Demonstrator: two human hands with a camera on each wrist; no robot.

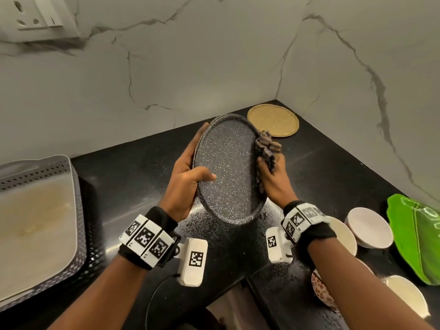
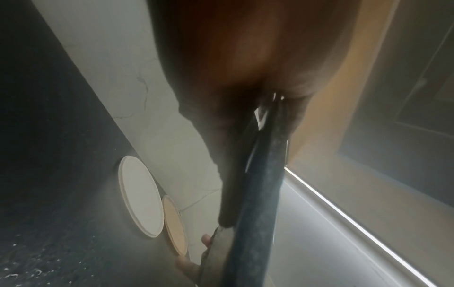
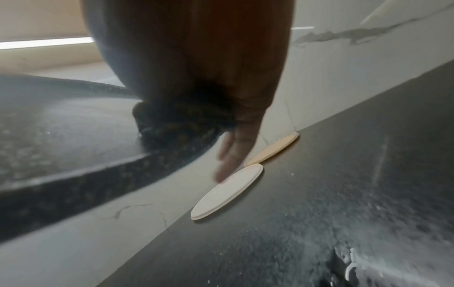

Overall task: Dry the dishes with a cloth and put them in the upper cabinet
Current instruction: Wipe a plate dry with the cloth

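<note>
Black countertop point(image 1: 133, 177), frame centre: speckled grey plate point(image 1: 228, 167), tilted.
Left hand point(image 1: 188, 179) grips its rim; right hand point(image 1: 273, 179) pinches striped cloth point(image 1: 266, 148) against its edge.

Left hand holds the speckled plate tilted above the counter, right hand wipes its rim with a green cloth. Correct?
Not quite: the cloth is brown-and-dark striped, not green, as the head view shows. The rest stands: the left hand holds the speckled plate tilted above the counter, and the right hand wipes its rim.
</note>
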